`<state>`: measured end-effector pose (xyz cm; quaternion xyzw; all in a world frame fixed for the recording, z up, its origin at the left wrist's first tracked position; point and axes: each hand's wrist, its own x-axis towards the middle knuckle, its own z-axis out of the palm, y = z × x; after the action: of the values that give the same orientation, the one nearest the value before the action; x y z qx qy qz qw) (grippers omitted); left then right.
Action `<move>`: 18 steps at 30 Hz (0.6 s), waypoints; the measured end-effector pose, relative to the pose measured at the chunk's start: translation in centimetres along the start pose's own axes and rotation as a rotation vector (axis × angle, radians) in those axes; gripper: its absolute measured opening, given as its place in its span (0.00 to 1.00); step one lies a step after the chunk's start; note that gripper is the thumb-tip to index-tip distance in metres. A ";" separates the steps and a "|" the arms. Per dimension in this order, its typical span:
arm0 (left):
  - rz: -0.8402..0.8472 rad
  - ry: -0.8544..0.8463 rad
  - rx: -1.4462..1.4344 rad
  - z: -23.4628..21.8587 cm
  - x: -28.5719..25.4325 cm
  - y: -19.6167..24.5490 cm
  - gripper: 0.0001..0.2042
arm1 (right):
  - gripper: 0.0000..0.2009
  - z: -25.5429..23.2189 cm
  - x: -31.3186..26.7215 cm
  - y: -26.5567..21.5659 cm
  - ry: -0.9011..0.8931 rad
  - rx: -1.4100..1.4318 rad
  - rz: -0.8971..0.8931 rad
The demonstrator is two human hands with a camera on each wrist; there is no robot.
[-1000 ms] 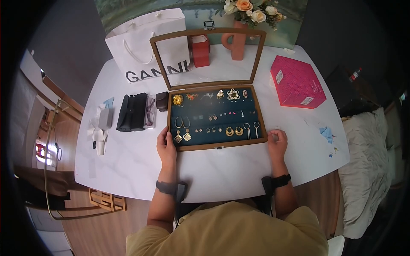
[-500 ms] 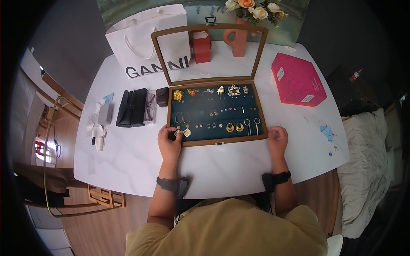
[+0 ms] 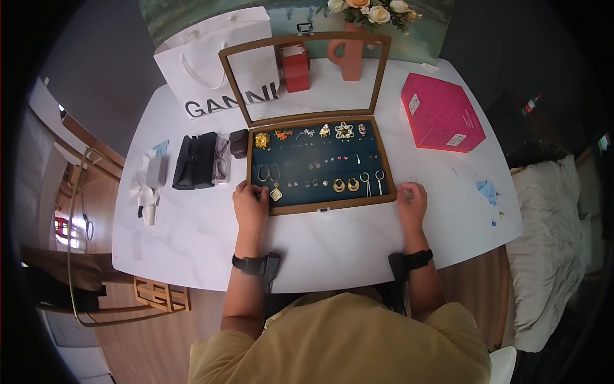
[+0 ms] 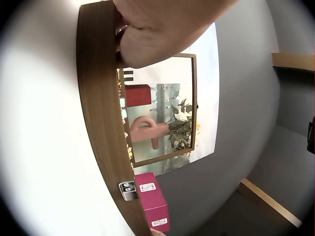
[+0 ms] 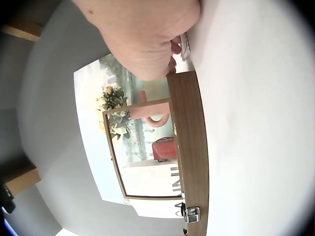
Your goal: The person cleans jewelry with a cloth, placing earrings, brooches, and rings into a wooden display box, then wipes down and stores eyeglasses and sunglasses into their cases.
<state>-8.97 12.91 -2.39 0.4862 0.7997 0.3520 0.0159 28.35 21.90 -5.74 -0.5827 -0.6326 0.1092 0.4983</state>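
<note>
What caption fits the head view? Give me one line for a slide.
Left hand reaching into an open jewellery case on a white table, right hand at its corner.

Head view: bright, even daylight on the white table [image 3: 332,243], soft shadows only; strong fisheye curvature, black vignette at the edges. Wrist views – hands fill the top, close and blurred, tabletop washed out near-white; corners dark, lines bowed.

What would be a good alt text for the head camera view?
A person's left hand and right hand rest at the front corners of an open wooden jewellery box full of earrings on a white table. A pink box lies to the right.
</note>
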 end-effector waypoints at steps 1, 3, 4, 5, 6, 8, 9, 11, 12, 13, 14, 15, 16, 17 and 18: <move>0.036 0.029 -0.010 0.2 -0.1 -0.2 0.08 | 0.04 0.0 0.0 0.0 -0.001 -0.001 0.001; 0.109 0.088 -0.033 0.3 -0.2 -0.3 0.07 | 0.04 0.0 0.1 0.0 -0.002 -0.004 0.002; 0.144 0.146 -0.059 0.3 -0.1 -0.3 0.06 | 0.04 0.0 0.1 0.0 -0.001 0.001 0.002; 0.177 0.202 -0.084 0.1 0.0 0.0 0.05 | 0.04 0.0 0.1 0.0 -0.001 0.005 0.002; 0.206 0.257 -0.108 -0.1 0.0 0.2 0.05 | 0.04 -0.1 0.0 0.1 -0.006 0.008 0.002; 0.212 0.224 -0.082 -0.5 -0.2 0.6 0.05 | 0.04 -0.1 -0.1 -0.1 -0.006 0.005 0.002; 0.197 0.189 -0.050 -0.6 -0.2 0.6 0.05 | 0.04 -0.1 0.0 -0.2 -0.007 0.005 -0.001; 0.169 0.151 0.012 -0.6 -0.3 0.8 0.07 | 0.04 -0.1 0.1 -0.3 -0.014 0.005 0.013; 0.153 0.144 0.045 -0.5 -0.5 0.8 0.08 | 0.04 -0.2 0.1 -0.3 -0.016 0.004 0.023; 0.137 0.136 0.079 -0.5 -0.7 0.9 0.09 | 0.04 -0.3 0.0 -0.3 -0.017 0.005 0.021; 0.132 0.112 0.109 -0.5 -0.7 1.0 0.09 | 0.04 -0.3 0.0 -0.3 -0.018 0.008 0.019; 0.127 0.090 0.141 -0.6 -0.7 1.2 0.10 | 0.04 -0.2 0.0 -0.3 -0.021 0.011 0.016; 0.120 0.068 0.172 -0.8 -0.8 1.4 0.10 | 0.04 -0.2 0.0 -0.3 -0.022 0.013 0.020; 0.121 0.056 0.162 -1.0 -0.8 1.5 0.10 | 0.04 -0.2 0.0 -0.4 -0.022 0.014 0.022; 0.122 0.044 0.151 -1.2 -0.9 1.6 0.10 | 0.04 -0.2 0.1 -0.4 -0.022 0.015 0.024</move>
<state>-7.75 11.97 -0.84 0.5260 0.7929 0.3018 -0.0599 28.31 21.73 -5.31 -0.5854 -0.6301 0.1263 0.4943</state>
